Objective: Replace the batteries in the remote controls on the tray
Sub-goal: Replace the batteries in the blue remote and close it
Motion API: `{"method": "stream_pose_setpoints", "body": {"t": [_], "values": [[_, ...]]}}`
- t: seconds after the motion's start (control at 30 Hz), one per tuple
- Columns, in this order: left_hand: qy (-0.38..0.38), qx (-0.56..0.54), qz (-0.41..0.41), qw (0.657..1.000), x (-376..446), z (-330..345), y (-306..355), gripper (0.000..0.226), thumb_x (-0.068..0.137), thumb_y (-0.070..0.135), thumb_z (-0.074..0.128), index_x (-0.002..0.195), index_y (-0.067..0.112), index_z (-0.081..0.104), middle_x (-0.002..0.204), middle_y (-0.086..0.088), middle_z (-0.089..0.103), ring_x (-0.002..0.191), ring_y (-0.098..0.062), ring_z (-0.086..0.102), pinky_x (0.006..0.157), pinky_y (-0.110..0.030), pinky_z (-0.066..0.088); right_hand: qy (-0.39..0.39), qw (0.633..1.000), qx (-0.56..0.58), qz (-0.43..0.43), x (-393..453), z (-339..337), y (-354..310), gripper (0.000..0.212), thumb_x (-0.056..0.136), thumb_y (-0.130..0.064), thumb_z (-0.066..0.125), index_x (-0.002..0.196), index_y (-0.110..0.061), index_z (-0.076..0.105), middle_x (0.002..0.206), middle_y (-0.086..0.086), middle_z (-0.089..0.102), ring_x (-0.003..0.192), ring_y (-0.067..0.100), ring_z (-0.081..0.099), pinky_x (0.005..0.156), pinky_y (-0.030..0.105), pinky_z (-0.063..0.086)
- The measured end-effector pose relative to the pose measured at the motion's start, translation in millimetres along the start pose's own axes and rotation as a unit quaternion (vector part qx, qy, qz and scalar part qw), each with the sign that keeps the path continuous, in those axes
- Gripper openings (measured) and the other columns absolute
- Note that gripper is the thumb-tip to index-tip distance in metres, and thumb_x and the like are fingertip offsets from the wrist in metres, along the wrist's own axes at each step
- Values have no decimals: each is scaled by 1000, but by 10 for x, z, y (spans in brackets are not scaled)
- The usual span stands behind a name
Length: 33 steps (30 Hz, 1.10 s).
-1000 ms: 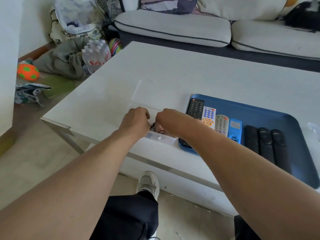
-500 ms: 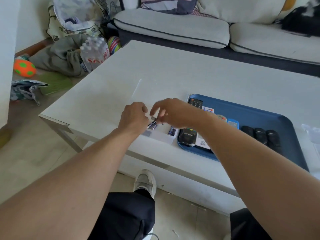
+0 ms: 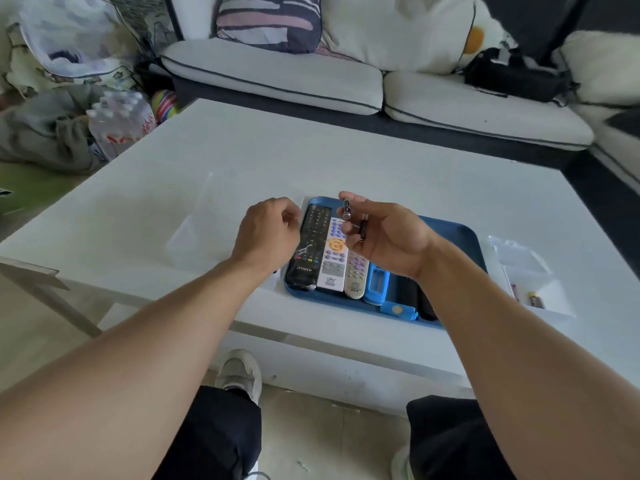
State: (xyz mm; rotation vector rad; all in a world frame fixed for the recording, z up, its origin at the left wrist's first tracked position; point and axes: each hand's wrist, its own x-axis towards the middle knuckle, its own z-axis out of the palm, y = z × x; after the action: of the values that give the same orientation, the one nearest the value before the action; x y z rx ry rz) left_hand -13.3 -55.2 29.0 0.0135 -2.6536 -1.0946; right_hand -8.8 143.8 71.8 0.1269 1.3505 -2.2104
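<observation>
Above the blue tray (image 3: 464, 233), my right hand (image 3: 388, 237) is turned palm up with two small dark batteries (image 3: 347, 210) caught in its curled fingers, one upright near the fingertips and one lower by the palm. My left hand (image 3: 266, 233) hovers beside it over the black remote (image 3: 310, 244), fingers curled loosely; I cannot tell whether it pinches anything. On the tray the remotes lie side by side: black, then a white remote (image 3: 331, 258), a grey remote (image 3: 356, 275) and a blue remote (image 3: 376, 284), with darker ones hidden under my right wrist. I judge the batteries light, hard and smooth, so they could roll or slip; a pinch across the middle of the barrel suits them best. The remotes look stiff and light, and I would take one by its long edges. At the table's (image 3: 242, 161) right edge, spare batteries (image 3: 536, 301) lie in a clear box (image 3: 530, 268).
</observation>
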Motion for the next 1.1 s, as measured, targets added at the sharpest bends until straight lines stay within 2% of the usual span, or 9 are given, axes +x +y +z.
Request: {"method": "stream_pose_setpoints", "body": {"t": [0.13, 0.2, 0.27, 0.37, 0.53, 0.8, 0.93, 1.03, 1.1], "values": [[-105, 9, 28, 994, -114, 267, 326, 11, 90, 21, 64, 92, 27, 72, 90, 7, 73, 82, -16, 66, 74, -30, 53, 119, 992, -50, 2, -135, -280, -54, 7, 96, -17, 61, 101, -16, 65, 85, 3, 60, 55, 10, 40, 47, 21, 29], [-163, 38, 35, 985, -216, 462, 536, 8, 90, 27, 63, 91, 30, 70, 91, 8, 71, 81, -17, 65, 71, -30, 53, 217, 967, -129, 11, -249, -494, -58, 9, 94, -16, 63, 101, -13, 67, 85, 4, 65, 50, 10, 30, 41, 20, 20], [-195, 87, 34, 976, -302, 625, 668, 9, 89, 34, 65, 96, 32, 69, 100, 8, 71, 91, -18, 66, 78, -33, 54, 272, 938, -212, 32, -331, -660, -26, 20, 90, -16, 64, 107, -7, 70, 83, 4, 73, 49, 10, 23, 40, 20, 17], [-231, 157, 25, 960, -378, 827, 787, 28, 88, 39, 67, 114, 31, 66, 118, 3, 68, 108, -23, 64, 83, -34, 50, 286, 914, -285, 46, -415, -824, 9, 22, 92, -16, 61, 110, -7, 71, 87, 4, 78, 49, 12, 21, 42, 21, 17], [-283, 233, 4, 930, -398, 934, 870, 46, 91, 42, 65, 131, 21, 54, 127, -3, 62, 112, -27, 61, 77, -33, 39, 307, 880, -362, 24, -479, -952, 15, 11, 94, -19, 63, 100, -14, 70, 79, -1, 78, 39, 8, 25, 42, 19, 20], [-299, 263, -29, 917, -353, 1010, 986, 59, 82, 49, 75, 126, 18, 50, 120, -2, 64, 96, -24, 59, 72, -35, 40, 284, 861, -422, 34, -515, -1001, 27, 13, 94, -15, 60, 98, -14, 72, 83, 0, 77, 30, 3, 32, 37, 19, 24], [-302, 276, -38, 912, -362, 1042, 1020, 63, 81, 55, 75, 125, 15, 53, 119, -4, 64, 91, -24, 59, 70, -34, 42, 251, 857, -450, 14, -505, -1003, 52, 20, 93, -12, 59, 105, -10, 75, 84, -1, 70, 49, 1, 52, 42, 13, 39], [-319, 254, -51, 911, -363, 1082, 1034, 64, 82, 54, 74, 129, 15, 55, 119, -5, 64, 88, -22, 59, 70, -34, 46, 264, 860, -435, 26, -504, -985, 36, 18, 95, -12, 58, 99, -13, 75, 87, 3, 75, 32, -1, 43, 32, 12, 28], [-328, 224, -63, 916, -365, 1114, 1005, 61, 82, 52, 74, 128, 15, 58, 111, -5, 66, 89, -22, 63, 72, -33, 51, 268, 864, -426, 23, -493, -986, 13, 17, 96, -12, 58, 102, -12, 75, 90, 5, 76, 28, -3, 42, 30, 9, 25]]}}
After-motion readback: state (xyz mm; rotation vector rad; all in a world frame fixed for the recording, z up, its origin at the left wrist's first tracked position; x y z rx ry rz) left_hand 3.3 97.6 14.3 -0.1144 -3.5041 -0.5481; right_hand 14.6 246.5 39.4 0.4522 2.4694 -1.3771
